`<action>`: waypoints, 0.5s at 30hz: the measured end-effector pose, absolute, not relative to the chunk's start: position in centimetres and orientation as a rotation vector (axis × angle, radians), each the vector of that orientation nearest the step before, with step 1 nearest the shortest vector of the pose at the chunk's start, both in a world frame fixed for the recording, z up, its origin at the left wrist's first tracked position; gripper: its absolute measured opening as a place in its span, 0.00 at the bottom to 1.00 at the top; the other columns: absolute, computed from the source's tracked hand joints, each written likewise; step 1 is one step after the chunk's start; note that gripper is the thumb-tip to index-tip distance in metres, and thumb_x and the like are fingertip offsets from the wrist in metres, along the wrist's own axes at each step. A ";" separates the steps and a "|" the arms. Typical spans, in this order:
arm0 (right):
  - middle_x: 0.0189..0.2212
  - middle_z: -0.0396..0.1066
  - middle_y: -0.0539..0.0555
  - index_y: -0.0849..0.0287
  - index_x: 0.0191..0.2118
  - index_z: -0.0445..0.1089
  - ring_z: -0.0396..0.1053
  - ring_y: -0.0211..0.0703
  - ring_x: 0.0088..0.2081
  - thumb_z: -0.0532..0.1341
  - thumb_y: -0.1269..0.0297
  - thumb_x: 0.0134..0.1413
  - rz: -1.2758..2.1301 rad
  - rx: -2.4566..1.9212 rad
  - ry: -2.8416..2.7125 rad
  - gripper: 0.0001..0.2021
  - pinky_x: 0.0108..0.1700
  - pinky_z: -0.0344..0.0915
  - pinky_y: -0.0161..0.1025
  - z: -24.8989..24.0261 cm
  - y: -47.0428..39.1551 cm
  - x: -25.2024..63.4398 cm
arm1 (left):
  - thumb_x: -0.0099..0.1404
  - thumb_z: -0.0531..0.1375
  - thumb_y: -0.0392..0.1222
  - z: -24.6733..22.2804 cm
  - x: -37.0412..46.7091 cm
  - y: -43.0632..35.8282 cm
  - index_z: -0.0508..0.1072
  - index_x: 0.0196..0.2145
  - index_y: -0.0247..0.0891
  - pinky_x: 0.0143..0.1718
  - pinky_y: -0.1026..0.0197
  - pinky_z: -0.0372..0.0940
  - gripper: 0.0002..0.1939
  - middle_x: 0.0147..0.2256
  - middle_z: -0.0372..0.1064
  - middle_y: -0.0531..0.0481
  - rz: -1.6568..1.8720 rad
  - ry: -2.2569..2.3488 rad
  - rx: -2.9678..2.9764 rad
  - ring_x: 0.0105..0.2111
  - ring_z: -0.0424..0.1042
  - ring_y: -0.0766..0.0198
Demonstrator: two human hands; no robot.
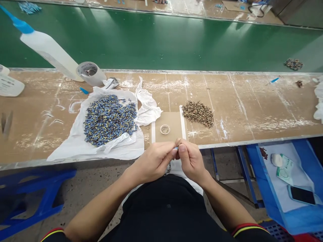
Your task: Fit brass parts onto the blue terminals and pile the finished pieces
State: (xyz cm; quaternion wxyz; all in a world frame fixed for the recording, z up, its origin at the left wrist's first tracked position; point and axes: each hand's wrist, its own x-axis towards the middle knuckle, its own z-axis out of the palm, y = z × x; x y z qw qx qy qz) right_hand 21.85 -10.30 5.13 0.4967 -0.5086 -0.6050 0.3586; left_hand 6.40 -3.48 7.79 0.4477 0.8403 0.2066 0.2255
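My left hand [157, 159] and my right hand [190, 159] meet in front of my body, near the table's front edge. The left one pinches a small blue piece [176, 148] between thumb and finger. Closed fingers of the right hand press at the same spot; a tiny dark bit shows there, too small to name. Just beyond the hands, a small clear round dish [165, 129] stands on a brown board [168, 117]. Blue and yellow pieces [108, 119] are heaped on white cloth [131, 149] to the left. A pile of brown and cream pieces [198, 113] lies to the right.
A white bottle with blue nozzle [50, 53] leans by a tape-like cup [91, 73] at the back left. Crumpled white cloth [147, 106] lies behind the board. Beyond the table [232, 101] runs a green strip [151, 42]. A blue tray [272, 195] holds a phone [302, 195].
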 end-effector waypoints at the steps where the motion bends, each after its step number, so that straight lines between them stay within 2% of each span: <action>1: 0.24 0.58 0.49 0.55 0.27 0.58 0.60 0.38 0.25 0.45 0.60 0.72 0.871 -1.236 -1.478 0.19 0.30 0.56 0.38 5.0 -10.3 22.0 | 0.74 0.48 0.37 7.8 6.5 -3.4 0.61 0.28 0.38 0.27 0.64 0.57 0.15 0.25 0.62 0.53 0.545 0.499 2.098 0.24 0.61 0.67; 6: 0.22 0.61 0.49 0.54 0.27 0.58 0.61 0.38 0.24 0.44 0.57 0.72 0.945 -1.235 -1.527 0.20 0.29 0.56 0.37 4.6 -10.8 22.5 | 0.73 0.47 0.34 7.6 6.3 -3.2 0.64 0.30 0.38 0.30 0.63 0.60 0.13 0.26 0.66 0.51 0.464 0.429 2.172 0.26 0.67 0.65; 12: 0.19 0.61 0.47 0.54 0.28 0.58 0.61 0.36 0.21 0.45 0.59 0.72 0.971 -1.266 -1.572 0.18 0.27 0.57 0.35 5.3 -11.0 22.5 | 0.68 0.49 0.28 7.7 6.3 -3.6 0.62 0.29 0.39 0.30 0.63 0.61 0.11 0.27 0.67 0.51 0.463 0.458 2.204 0.27 0.68 0.65; 15: 0.20 0.63 0.47 0.55 0.29 0.58 0.63 0.36 0.22 0.46 0.59 0.72 1.020 -1.256 -1.569 0.18 0.29 0.58 0.35 5.1 -10.9 22.7 | 0.70 0.48 0.30 7.6 6.3 -3.6 0.63 0.30 0.38 0.31 0.63 0.60 0.11 0.28 0.68 0.51 0.434 0.475 2.190 0.27 0.68 0.65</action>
